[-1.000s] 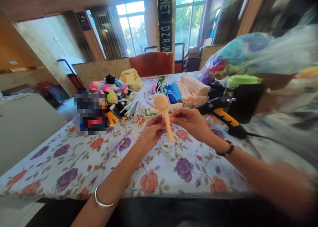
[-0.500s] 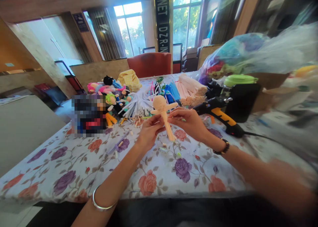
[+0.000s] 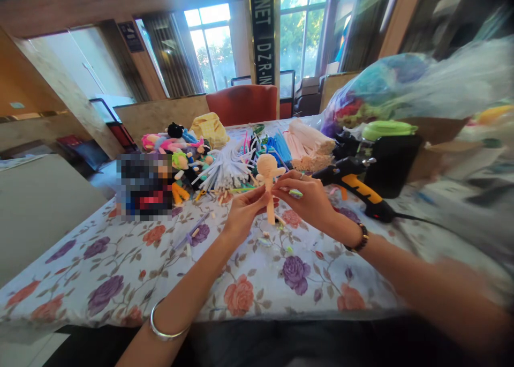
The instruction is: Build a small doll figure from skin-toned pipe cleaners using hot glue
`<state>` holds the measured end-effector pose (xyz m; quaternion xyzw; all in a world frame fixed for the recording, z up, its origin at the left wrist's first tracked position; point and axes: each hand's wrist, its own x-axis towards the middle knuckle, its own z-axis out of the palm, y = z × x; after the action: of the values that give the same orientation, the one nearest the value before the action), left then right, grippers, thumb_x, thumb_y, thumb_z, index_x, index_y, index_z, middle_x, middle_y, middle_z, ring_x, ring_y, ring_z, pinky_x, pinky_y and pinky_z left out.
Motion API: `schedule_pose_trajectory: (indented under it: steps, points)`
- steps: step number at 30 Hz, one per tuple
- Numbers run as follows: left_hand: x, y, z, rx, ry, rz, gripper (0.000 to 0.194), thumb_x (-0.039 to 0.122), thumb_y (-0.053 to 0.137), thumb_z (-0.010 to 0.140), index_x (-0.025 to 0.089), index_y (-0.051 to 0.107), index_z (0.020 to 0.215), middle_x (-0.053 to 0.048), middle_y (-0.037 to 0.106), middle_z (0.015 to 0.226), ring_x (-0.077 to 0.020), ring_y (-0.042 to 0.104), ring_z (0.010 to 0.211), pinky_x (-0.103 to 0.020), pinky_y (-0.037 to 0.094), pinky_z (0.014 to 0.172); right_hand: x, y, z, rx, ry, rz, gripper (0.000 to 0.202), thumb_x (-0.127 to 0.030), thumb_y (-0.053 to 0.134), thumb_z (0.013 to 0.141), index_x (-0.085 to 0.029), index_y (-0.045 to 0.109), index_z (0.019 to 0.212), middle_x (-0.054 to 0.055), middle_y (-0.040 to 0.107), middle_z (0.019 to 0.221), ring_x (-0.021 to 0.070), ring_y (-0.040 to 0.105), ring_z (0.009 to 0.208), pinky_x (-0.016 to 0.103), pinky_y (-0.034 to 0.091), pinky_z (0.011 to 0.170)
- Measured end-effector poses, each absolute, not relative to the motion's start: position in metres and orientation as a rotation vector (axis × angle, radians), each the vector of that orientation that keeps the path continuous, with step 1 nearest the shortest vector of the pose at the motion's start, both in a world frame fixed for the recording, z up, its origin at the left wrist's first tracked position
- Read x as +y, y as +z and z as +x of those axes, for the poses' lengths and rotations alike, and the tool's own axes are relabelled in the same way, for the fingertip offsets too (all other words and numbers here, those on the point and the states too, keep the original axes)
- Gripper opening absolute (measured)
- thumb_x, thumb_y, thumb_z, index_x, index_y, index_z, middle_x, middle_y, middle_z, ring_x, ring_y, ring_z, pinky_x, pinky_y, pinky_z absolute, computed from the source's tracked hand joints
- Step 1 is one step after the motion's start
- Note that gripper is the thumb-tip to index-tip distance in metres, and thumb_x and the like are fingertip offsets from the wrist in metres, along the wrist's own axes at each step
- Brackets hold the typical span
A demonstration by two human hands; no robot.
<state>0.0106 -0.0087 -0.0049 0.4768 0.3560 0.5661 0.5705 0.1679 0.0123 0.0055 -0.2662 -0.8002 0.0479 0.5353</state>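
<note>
A small peach-coloured doll [image 3: 266,167] with a round head, short arms and legs is held upright above the flowered tablecloth. My left hand [image 3: 246,212] pinches its lower body from the left, thumb and fingers together. From the right, my right hand [image 3: 304,196] grips the doll at the waist, its fingers bent around it. The fingertips of both hands nearly meet at the doll and partly hide its middle. Behind the doll lies a bundle of white fuzzy stems [image 3: 225,169].
Finished small dolls [image 3: 180,160] and a yellow cloth [image 3: 209,130] lie at the back left. Pink stem bundles [image 3: 307,142] lie at the back. A black and orange glue gun [image 3: 361,190] with a cord is right of my right hand, near a green-lidded container [image 3: 388,130].
The doll has turned in my hands, its head shifting slightly right and its legs now pointing straight down. Both hands have shifted a little and still hold it.
</note>
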Motion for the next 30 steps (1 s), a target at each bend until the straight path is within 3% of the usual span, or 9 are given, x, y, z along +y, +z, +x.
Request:
schedule_pose_trajectory:
  steps: [10, 20, 30]
  points:
    - [-0.0093, -0.0038, 0.0138, 0.761, 1.323, 1.114, 0.038, 0.021, 0.078, 0.058, 0.019, 0.071, 0.096, -0.003, 0.073, 0.088, -0.0191, 0.068, 0.08, -0.034, 0.05, 0.083, 0.0156, 0.0015, 0.1681, -1.908, -0.108, -0.608, 0.009, -0.016, 0.061, 0.082, -0.021, 0.069, 0.081, 0.002, 0.069, 0.084, 0.0116, 0.063, 0.071, 0.023, 0.05, 0.062]
    - [-0.0068, -0.0024, 0.0128, 0.708, 1.366, 1.024, 0.035, 0.016, 0.076, 0.061, 0.016, 0.07, 0.095, -0.005, 0.071, 0.093, -0.0209, 0.068, 0.086, -0.038, 0.05, 0.09, 0.0085, 0.0054, 0.1678, -1.858, 0.034, -0.762, 0.004, -0.02, 0.061, 0.081, -0.022, 0.061, 0.077, 0.001, 0.067, 0.079, 0.0133, 0.061, 0.069, 0.026, 0.048, 0.063]
    - [-0.0091, 0.0, 0.0128, 0.7, 1.364, 0.951, 0.034, 0.012, 0.075, 0.06, 0.016, 0.07, 0.093, -0.006, 0.072, 0.096, -0.0201, 0.067, 0.088, -0.038, 0.05, 0.09, 0.0074, 0.0091, 0.1683, -1.799, 0.276, -0.782, 0.003, -0.02, 0.066, 0.076, -0.019, 0.064, 0.075, 0.001, 0.067, 0.075, 0.0128, 0.062, 0.067, 0.026, 0.05, 0.064]
